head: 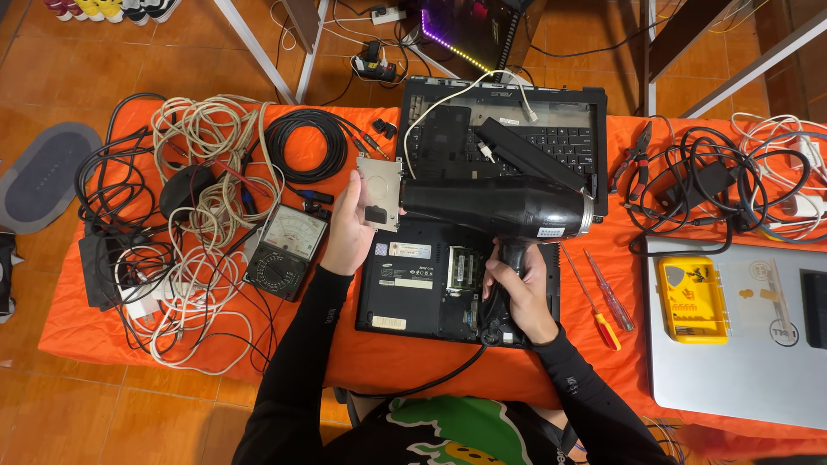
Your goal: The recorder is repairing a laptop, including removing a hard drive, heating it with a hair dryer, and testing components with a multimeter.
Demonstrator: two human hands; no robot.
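Hair dryer (500,209): black, lying level above the table, nozzle aimed to the picture's left at the metal bracket; I see its cord run down off the table edge toward me.
Head view, right hand (519,288): my fingers are wrapped tight around the dryer's handle, gripping it from below.
Head view, left hand (349,231): I hold the bracket (380,191) upright, fingers closed on its lower left edge, right at the dryer's nozzle mouth.
Bracket: flat silver plate with a dark patch on its face, raised clear of the table, just touching or nearly touching the nozzle; I cannot tell which.
Opened laptop (431,280): black, underside up, directly under the dryer and between my hands; a memory slot shows beside my right hand.
Second laptop (551,129): black, keyboard up, partly stripped, behind the dryer; a white cable (448,99) loops across it.
Multimeter (286,251): analogue, dark case, just left of my left hand.
Cables (207,172): white and black tangles over the left part of the table; a black coil (306,142) lies near the far edge.
Screwdrivers (603,301): two, orange and red handles, just right of the opened laptop.
Pliers (633,159): near the second laptop's right side.
Silver laptop (732,362): closed, at the right, carrying a yellow case (692,299).
Table (86,301): covered in orange cloth.
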